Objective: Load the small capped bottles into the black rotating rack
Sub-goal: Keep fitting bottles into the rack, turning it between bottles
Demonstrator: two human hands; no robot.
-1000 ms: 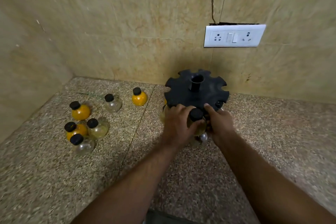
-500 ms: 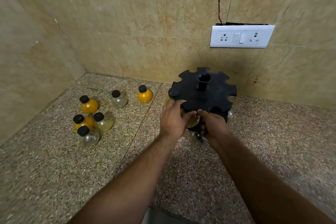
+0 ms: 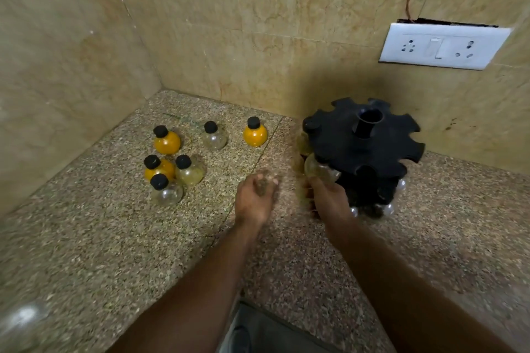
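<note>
The black rack [image 3: 364,149] stands right of centre on the speckled surface [image 3: 86,238], with a few bottles hanging in its slots. The right hand [image 3: 328,199] is at its lower-left edge, fingertips against a pale bottle [image 3: 317,169]; blur hides whether it grips. The left hand [image 3: 253,199] hovers empty, fingers loose. Six loose bottles [image 3: 189,170] stand at centre left.

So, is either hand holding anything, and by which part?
Left hand holds nothing. Right hand is at the underside of a pale bottle at the rack's edge; blur hides whether it grips.
</note>
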